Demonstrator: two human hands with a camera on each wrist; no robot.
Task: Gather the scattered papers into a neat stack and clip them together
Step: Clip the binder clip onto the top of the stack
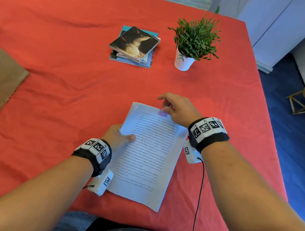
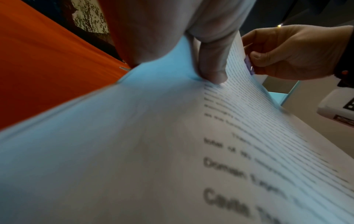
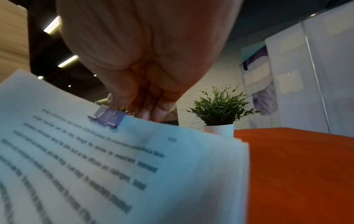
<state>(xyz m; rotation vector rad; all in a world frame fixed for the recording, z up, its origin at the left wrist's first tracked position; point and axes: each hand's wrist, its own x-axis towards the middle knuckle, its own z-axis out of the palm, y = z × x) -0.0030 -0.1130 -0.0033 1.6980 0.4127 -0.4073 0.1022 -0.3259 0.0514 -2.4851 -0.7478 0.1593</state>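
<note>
A stack of printed white papers (image 1: 145, 156) is held a little above the red tablecloth (image 1: 60, 92), near the front edge. My left hand (image 1: 119, 135) grips its left edge, thumb on top of the page. A lilac binder clip (image 1: 162, 112) sits on the stack's far edge. My right hand (image 1: 177, 108) pinches the clip's wire handles. In the left wrist view the left thumb (image 2: 212, 65) presses on the papers (image 2: 153, 144) and the clip (image 2: 249, 66) shows at the top edge. The right wrist view shows the clip (image 3: 107, 117) biting the papers (image 3: 134, 166) under my right fingers (image 3: 153, 110).
A pile of books (image 1: 134, 45) lies at the back middle of the table. A potted green plant (image 1: 192, 42) in a white pot stands to its right. A brown paper bag (image 1: 2, 81) lies at the left edge. The table's right edge drops to blue floor.
</note>
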